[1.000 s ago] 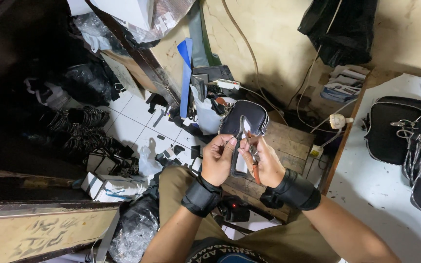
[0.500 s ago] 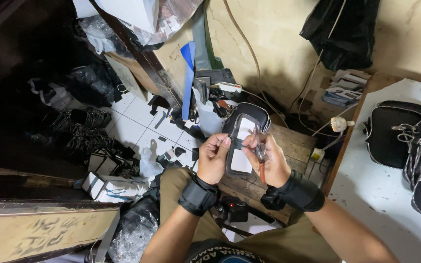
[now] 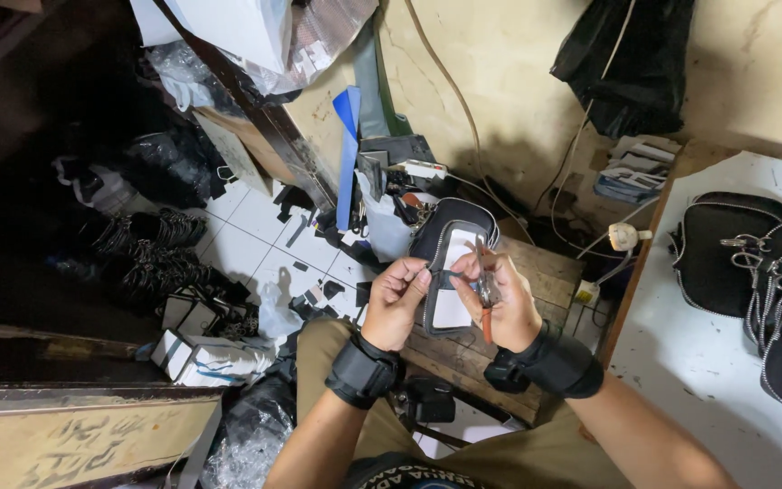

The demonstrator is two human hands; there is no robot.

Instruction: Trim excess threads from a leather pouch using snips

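- My left hand (image 3: 397, 302) pinches the left edge of the small black zip-rimmed pouch panel with a white centre (image 3: 452, 268), held over the wooden pallet board (image 3: 536, 272).
- My right hand (image 3: 505, 306) is clenched around orange-handled metal pliers (image 3: 485, 299), tip at the panel's right edge.
- Finished black zippered bags (image 3: 753, 263) lie on the white table (image 3: 708, 380), well apart.

Both forearms are raised and angled inward, each wrist wrapped in a black band. The left hand (image 3: 397, 303) is curled with fingertips pinched together. The right hand (image 3: 506, 308) is closed in a grip, thumb pressed forward, just beside the left.
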